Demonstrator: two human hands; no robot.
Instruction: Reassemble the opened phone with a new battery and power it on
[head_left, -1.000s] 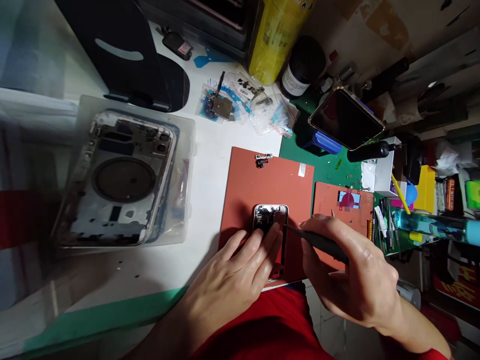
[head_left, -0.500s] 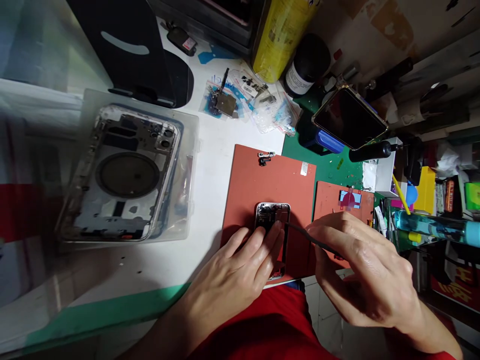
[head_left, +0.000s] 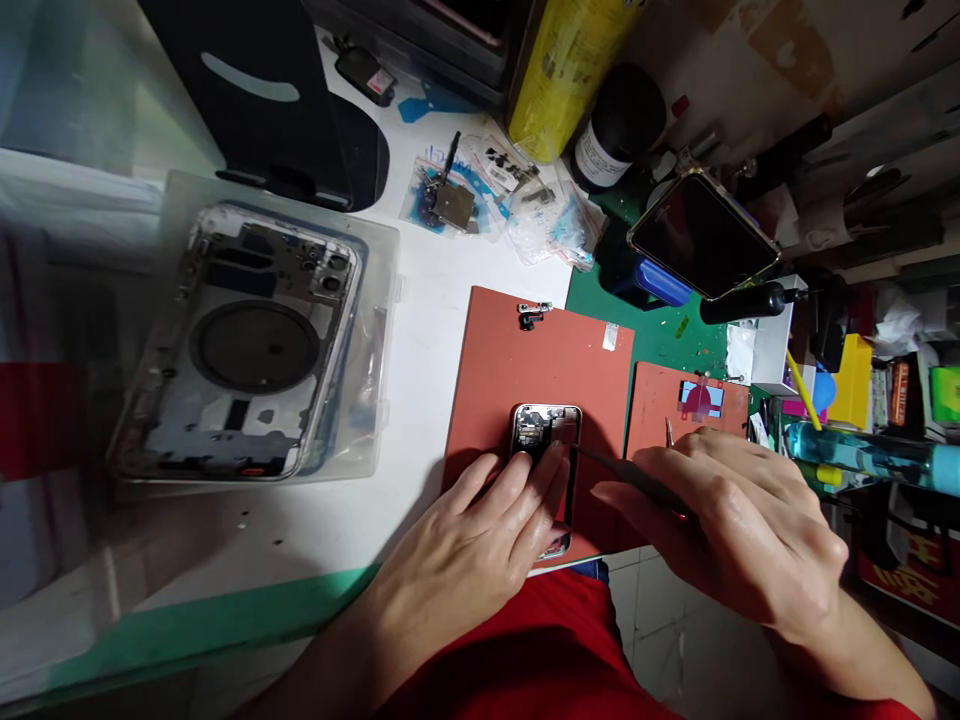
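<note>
An opened phone (head_left: 564,423) with its inner parts bare lies on a reddish-brown mat. My left hand (head_left: 480,520) rests over it, several fingertips pressing on the inside and the thumb by its lower end, holding it against the mat. In my right hand (head_left: 742,530) is a thin dark pointed tool (head_left: 619,467), whose tip reaches the phone's right edge close to my left fingertips. Whether the tool has one arm or two is hard to see. A small metal tip (head_left: 670,432) shows beside my right knuckles. Much of the phone is hidden under my left hand.
A larger phone housing (head_left: 255,420) sits on a clear plastic box at left. Small metal parts (head_left: 534,312) lie atop the reddish-brown mat (head_left: 487,370). Bagged parts (head_left: 551,215), a yellow can (head_left: 562,80), a propped phone (head_left: 703,235) and a clear blue-tinted bottle (head_left: 862,445) stand around.
My right hand has shifted slightly and turned, its fingers lying lower along the tool, whose tip stays at the phone's edge. My left hand and the phone have hardly moved.
</note>
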